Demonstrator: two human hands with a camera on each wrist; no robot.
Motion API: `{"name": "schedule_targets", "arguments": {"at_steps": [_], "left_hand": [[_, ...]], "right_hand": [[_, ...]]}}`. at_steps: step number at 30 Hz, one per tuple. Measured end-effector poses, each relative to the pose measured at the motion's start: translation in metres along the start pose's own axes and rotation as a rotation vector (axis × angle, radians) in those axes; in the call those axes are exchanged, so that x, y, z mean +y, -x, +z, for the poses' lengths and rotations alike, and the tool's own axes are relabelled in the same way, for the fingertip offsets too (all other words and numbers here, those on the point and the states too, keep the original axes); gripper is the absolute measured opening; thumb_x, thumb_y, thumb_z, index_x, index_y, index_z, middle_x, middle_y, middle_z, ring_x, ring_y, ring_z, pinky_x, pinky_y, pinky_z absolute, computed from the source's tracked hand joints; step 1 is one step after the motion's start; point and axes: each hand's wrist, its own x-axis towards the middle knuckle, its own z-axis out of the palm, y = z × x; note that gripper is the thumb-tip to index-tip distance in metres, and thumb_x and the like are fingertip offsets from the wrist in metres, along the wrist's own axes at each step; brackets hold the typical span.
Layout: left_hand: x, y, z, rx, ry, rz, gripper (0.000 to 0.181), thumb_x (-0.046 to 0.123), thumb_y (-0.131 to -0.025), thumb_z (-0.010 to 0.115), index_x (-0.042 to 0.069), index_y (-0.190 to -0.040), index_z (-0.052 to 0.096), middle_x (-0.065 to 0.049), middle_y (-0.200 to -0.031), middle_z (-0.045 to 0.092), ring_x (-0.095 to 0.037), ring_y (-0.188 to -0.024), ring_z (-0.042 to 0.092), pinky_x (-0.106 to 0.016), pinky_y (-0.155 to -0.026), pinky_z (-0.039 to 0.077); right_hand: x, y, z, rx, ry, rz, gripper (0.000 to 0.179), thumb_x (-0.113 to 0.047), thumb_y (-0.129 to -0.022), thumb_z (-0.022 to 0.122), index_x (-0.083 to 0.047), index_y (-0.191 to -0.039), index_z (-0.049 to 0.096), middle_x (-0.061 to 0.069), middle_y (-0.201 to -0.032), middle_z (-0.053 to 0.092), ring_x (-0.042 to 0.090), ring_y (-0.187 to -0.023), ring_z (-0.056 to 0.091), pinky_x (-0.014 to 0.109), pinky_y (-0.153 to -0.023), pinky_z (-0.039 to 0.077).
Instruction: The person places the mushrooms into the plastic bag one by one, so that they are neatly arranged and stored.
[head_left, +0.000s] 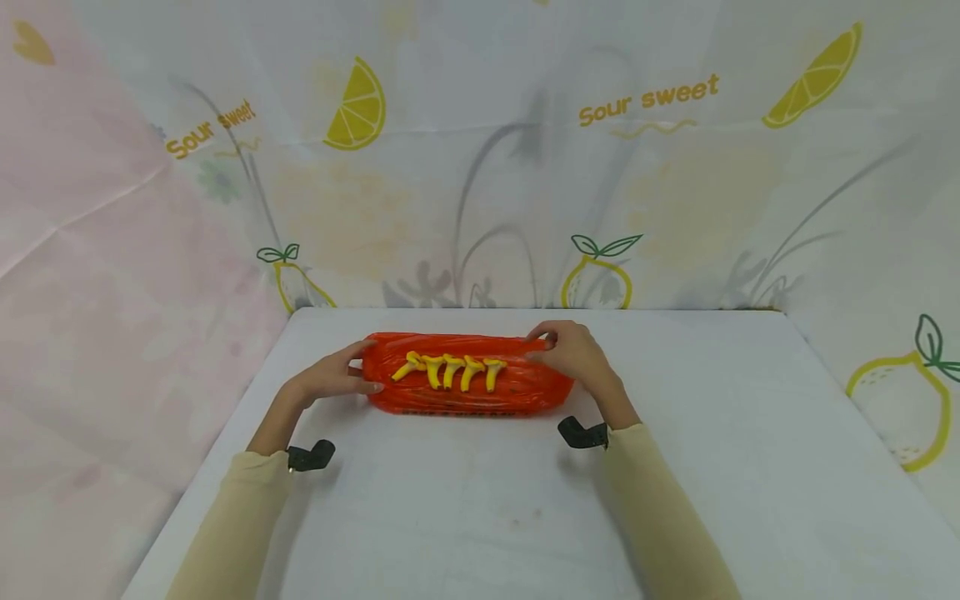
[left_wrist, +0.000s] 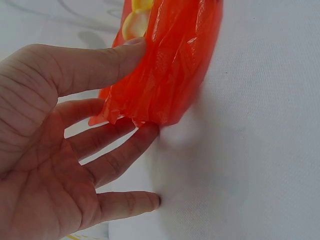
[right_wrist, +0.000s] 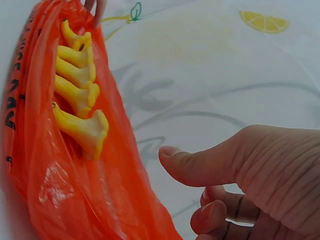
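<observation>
A flattened red plastic bag (head_left: 536, 392) lies lengthwise across the white table. On top of it rest several yellow trumpet-shaped mushrooms (head_left: 452, 371) in a row; in the right wrist view the yellow mushrooms (right_wrist: 77, 95) show flared caps and thick stems. My left hand (head_left: 330, 375) is at the bag's left end, thumb (left_wrist: 120, 62) against the red plastic and fingers spread along its crumpled edge. Over the right end is my right hand (head_left: 573, 354); in its own wrist view this hand (right_wrist: 240, 175) has bent fingers, with nothing between thumb and fingers.
White cloth covers the table (head_left: 450, 517). Behind it hangs a backdrop (head_left: 480, 167) printed with lemons and lettering, and a pink cloth (head_left: 90, 292) is on the left. Black wrist mounts (head_left: 583, 433) stick out inward from both sleeves.
</observation>
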Motion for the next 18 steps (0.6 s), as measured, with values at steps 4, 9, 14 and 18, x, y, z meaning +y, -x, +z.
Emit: {"name": "schedule_targets", "arguments": {"at_steps": [4, 9, 14, 18], "left_hand": [[0.000, 0.000, 0.000, -0.003, 0.001, 0.000, 0.093, 0.033, -0.086, 0.074, 0.006, -0.156, 0.019, -0.026, -0.153, 0.029, -0.045, -0.129, 0.043, -0.063, -0.101, 0.040], [0.000, 0.001, 0.000, -0.004, 0.002, -0.001, 0.093, 0.032, -0.086, 0.074, 0.006, -0.156, 0.020, -0.026, -0.153, 0.029, -0.045, -0.129, 0.044, -0.063, -0.100, 0.040], [0.001, 0.001, -0.001, -0.003, 0.002, -0.003, 0.093, 0.032, -0.086, 0.074, 0.007, -0.156, 0.020, -0.026, -0.153, 0.029, -0.045, -0.129, 0.044, -0.063, -0.100, 0.041], [0.002, 0.001, 0.000, -0.001, 0.002, -0.005, 0.093, 0.033, -0.085, 0.075, 0.007, -0.156, 0.020, -0.026, -0.153, 0.029, -0.045, -0.129, 0.043, -0.062, -0.100, 0.041]], "right_hand": [[0.006, 0.002, -0.009, 0.003, -0.026, 0.001, 0.029, -0.024, -0.087, 0.075, -0.010, -0.112, 0.072, 0.008, -0.086, 0.053, 0.025, -0.076, 0.049, 0.030, -0.058, 0.041], [0.015, 0.006, -0.019, 0.020, -0.064, -0.018, 0.030, -0.024, -0.086, 0.075, -0.008, -0.111, 0.072, 0.008, -0.083, 0.051, 0.025, -0.076, 0.048, 0.029, -0.055, 0.040], [0.026, 0.009, -0.028, 0.057, -0.079, -0.042, 0.030, -0.024, -0.086, 0.076, -0.006, -0.109, 0.072, 0.007, -0.078, 0.050, 0.024, -0.066, 0.045, 0.029, -0.051, 0.035], [0.035, 0.012, -0.033, 0.075, -0.076, -0.035, 0.031, -0.024, -0.086, 0.077, -0.005, -0.110, 0.072, 0.007, -0.078, 0.050, 0.024, -0.066, 0.045, 0.029, -0.052, 0.034]]}}
